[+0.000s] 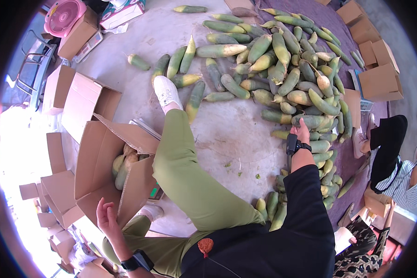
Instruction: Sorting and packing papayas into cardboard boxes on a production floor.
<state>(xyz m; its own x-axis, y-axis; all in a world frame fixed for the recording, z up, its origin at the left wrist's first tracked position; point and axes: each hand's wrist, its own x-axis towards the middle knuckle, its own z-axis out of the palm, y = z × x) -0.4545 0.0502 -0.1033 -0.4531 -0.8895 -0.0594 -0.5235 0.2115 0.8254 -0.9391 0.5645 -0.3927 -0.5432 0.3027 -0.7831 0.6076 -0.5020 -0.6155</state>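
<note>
My right hand (299, 132) grips a pale green radish (309, 121) at the right edge of a large heap of green and white radishes (278, 53) on the floor. My left hand (107, 215) is raised beside an open cardboard box (97, 162), its fingers loosely bent and apart with nothing in them. Several radishes (124, 173) lie inside that box, which sits on a scale (156, 191) left of my bent leg in green trousers.
Cardboard boxes (58, 199) line the left and upper right (377, 83). A pink fan (62, 18) and a metal trolley (30, 69) are at the upper left. Two other people (398, 180) (361, 250) sit at the right, by a purple cloth (343, 185).
</note>
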